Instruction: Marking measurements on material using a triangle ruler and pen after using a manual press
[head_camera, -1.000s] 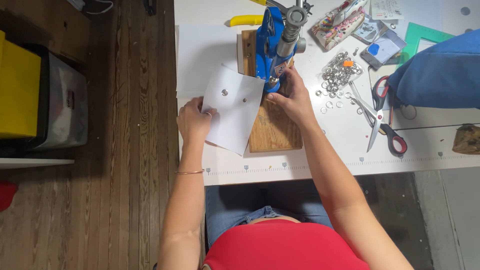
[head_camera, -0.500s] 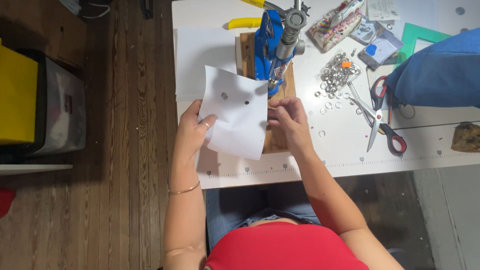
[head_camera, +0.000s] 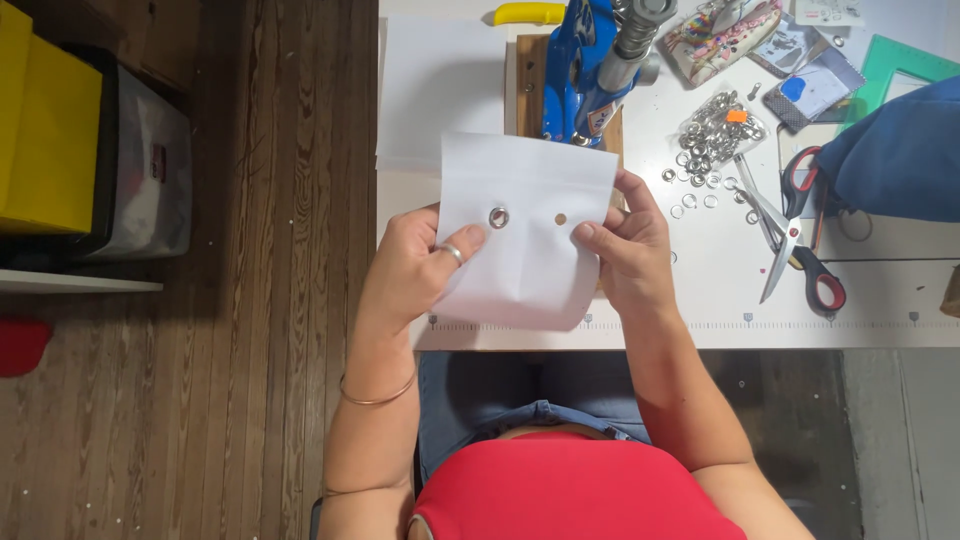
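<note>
I hold a white folded sheet (head_camera: 525, 240) up in front of me over the table's near edge. My left hand (head_camera: 415, 265) grips its left side, thumb lying just beside a metal eyelet (head_camera: 498, 216) set in the sheet. My right hand (head_camera: 628, 245) pinches the right side. A plain punched hole (head_camera: 560, 218) sits to the right of the eyelet. Behind the sheet stands a blue hand press (head_camera: 590, 65) on a wooden board (head_camera: 528, 75).
A pile of loose silver eyelets (head_camera: 712, 135) lies right of the press, with red-handled scissors (head_camera: 795, 235) beside them. Blue fabric (head_camera: 900, 150) covers the table's right side. Yellow and grey bins (head_camera: 80, 150) stand on the wooden floor at left. A white table (head_camera: 700, 310) edge carries ruler marks.
The sheet has come off the wooden board and away from the press; both hands lifted it toward me and turned it to face the camera.
</note>
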